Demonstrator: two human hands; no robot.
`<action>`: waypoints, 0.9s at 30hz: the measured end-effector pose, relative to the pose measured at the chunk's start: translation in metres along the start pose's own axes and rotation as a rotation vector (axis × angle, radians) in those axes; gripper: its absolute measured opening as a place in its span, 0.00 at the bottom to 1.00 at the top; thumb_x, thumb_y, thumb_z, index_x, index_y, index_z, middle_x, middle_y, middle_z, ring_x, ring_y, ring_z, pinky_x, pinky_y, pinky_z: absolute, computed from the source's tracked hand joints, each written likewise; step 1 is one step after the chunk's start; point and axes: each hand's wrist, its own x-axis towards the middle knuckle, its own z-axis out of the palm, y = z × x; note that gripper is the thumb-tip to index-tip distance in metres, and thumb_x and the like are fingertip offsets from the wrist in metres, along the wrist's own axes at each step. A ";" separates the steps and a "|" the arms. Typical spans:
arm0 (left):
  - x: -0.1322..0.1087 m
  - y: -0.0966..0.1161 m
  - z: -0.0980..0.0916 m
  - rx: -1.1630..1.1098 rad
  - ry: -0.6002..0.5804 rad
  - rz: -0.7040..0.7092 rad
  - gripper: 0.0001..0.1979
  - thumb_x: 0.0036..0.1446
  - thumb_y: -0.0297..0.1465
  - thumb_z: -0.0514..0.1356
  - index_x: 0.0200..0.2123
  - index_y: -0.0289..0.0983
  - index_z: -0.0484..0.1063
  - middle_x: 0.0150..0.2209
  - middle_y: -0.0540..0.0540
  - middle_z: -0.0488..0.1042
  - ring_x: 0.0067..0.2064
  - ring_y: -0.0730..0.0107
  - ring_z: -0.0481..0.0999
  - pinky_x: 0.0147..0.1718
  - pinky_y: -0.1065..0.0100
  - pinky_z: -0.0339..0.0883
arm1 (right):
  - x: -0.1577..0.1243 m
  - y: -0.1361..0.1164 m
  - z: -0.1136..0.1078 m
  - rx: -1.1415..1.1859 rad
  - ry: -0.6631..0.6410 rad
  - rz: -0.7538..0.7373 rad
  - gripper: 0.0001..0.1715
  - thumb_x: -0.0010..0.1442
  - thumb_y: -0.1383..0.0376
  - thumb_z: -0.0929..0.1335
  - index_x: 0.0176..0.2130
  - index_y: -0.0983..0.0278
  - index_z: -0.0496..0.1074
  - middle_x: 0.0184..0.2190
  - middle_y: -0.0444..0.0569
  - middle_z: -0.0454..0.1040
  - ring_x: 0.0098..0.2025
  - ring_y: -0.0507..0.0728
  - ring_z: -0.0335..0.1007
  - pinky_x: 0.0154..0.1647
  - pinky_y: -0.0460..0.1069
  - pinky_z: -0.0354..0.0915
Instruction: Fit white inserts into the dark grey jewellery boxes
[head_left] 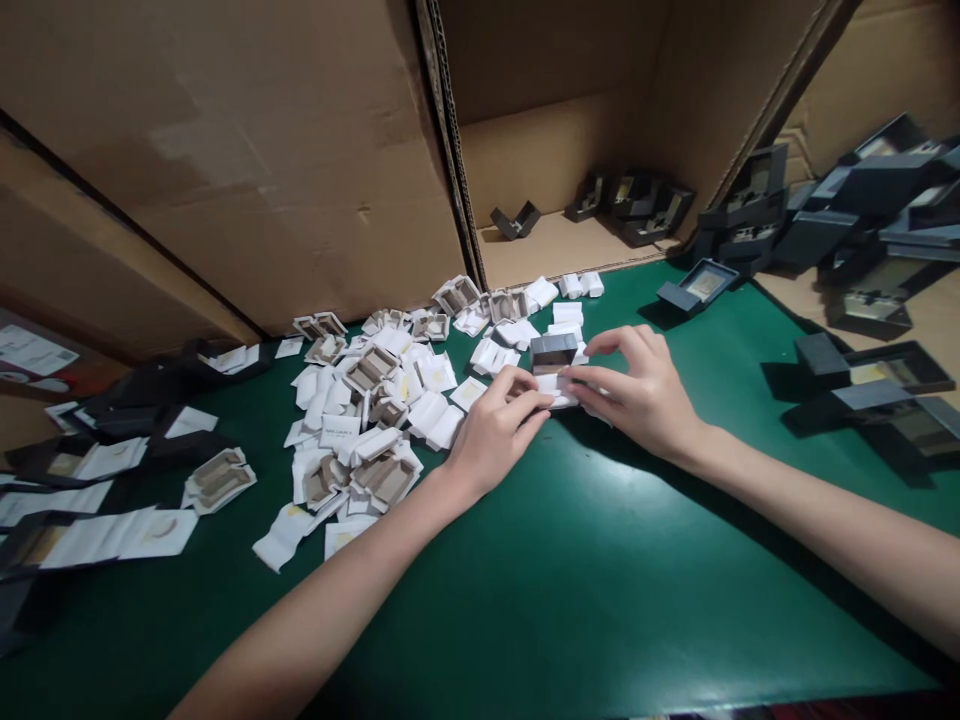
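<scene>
In the head view, a small dark box [553, 350] stands with its lid raised between my two hands, at the far side of my fingers. A folded white card insert [553, 385] sits low at the front of it. My left hand [499, 430] pinches the near left side of the insert with thumb and forefinger. From the right, my right hand [637, 395] grips the insert's other side, thumb low and forefinger arched above. Whether the insert is inside the box or in front of it, I cannot tell.
A heap of folded white card inserts [375, 440] spreads left of my hands. Black pouches with white cards [120, 535] lie at the far left. An open carton [540, 150] at the back holds several dark boxes [649, 205]. More open dark boxes [877, 200] pile up on the right.
</scene>
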 end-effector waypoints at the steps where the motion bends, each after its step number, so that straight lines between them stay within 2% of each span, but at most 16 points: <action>1: 0.000 0.001 0.000 0.014 -0.004 0.018 0.06 0.61 0.25 0.56 0.40 0.35 0.72 0.42 0.43 0.66 0.42 0.69 0.72 0.41 0.67 0.70 | 0.000 -0.002 0.000 -0.005 -0.008 -0.010 0.05 0.59 0.64 0.68 0.37 0.60 0.76 0.37 0.52 0.69 0.38 0.57 0.61 0.35 0.53 0.56; 3: 0.000 0.002 0.001 0.038 -0.010 0.046 0.06 0.61 0.25 0.55 0.38 0.34 0.72 0.41 0.42 0.66 0.41 0.70 0.71 0.40 0.67 0.70 | 0.002 -0.006 0.000 -0.008 -0.039 -0.025 0.06 0.61 0.64 0.67 0.38 0.59 0.76 0.34 0.50 0.69 0.36 0.56 0.59 0.35 0.52 0.54; 6: 0.001 0.005 0.002 0.066 -0.005 0.066 0.06 0.62 0.25 0.54 0.36 0.34 0.71 0.41 0.42 0.66 0.40 0.69 0.71 0.38 0.67 0.71 | 0.004 -0.010 0.000 -0.040 -0.123 -0.004 0.10 0.63 0.63 0.65 0.43 0.60 0.74 0.36 0.51 0.70 0.37 0.57 0.58 0.35 0.52 0.53; 10: 0.001 0.007 0.003 0.104 0.003 0.065 0.05 0.61 0.25 0.55 0.35 0.34 0.70 0.47 0.39 0.65 0.42 0.68 0.71 0.39 0.66 0.71 | 0.006 -0.013 -0.001 -0.068 -0.232 0.037 0.12 0.64 0.63 0.63 0.44 0.62 0.73 0.39 0.53 0.70 0.39 0.59 0.57 0.35 0.53 0.52; 15: 0.000 0.008 0.002 0.150 -0.008 0.068 0.03 0.61 0.25 0.55 0.34 0.34 0.68 0.53 0.38 0.64 0.44 0.66 0.71 0.41 0.63 0.72 | 0.006 -0.016 -0.002 -0.018 -0.244 0.063 0.11 0.65 0.62 0.63 0.43 0.62 0.72 0.38 0.53 0.68 0.39 0.59 0.57 0.35 0.53 0.53; 18: 0.001 0.010 0.003 0.149 -0.006 0.066 0.04 0.60 0.24 0.56 0.39 0.35 0.67 0.53 0.38 0.65 0.49 0.62 0.70 0.46 0.60 0.71 | 0.004 -0.019 0.002 0.042 -0.281 0.152 0.10 0.64 0.62 0.63 0.42 0.64 0.69 0.38 0.54 0.67 0.39 0.60 0.57 0.36 0.53 0.55; 22: 0.001 0.015 0.005 0.119 -0.003 0.039 0.16 0.59 0.22 0.56 0.50 0.35 0.61 0.54 0.38 0.65 0.56 0.60 0.67 0.54 0.58 0.68 | 0.001 -0.020 0.008 0.164 -0.290 0.252 0.08 0.64 0.62 0.62 0.40 0.64 0.66 0.37 0.54 0.65 0.39 0.60 0.58 0.37 0.54 0.59; 27: 0.000 0.018 0.007 0.124 0.008 0.017 0.22 0.58 0.22 0.56 0.56 0.37 0.57 0.52 0.39 0.67 0.55 0.59 0.68 0.52 0.56 0.69 | 0.001 -0.022 0.009 0.149 -0.213 0.225 0.04 0.62 0.64 0.63 0.38 0.63 0.64 0.35 0.53 0.65 0.39 0.60 0.57 0.36 0.54 0.59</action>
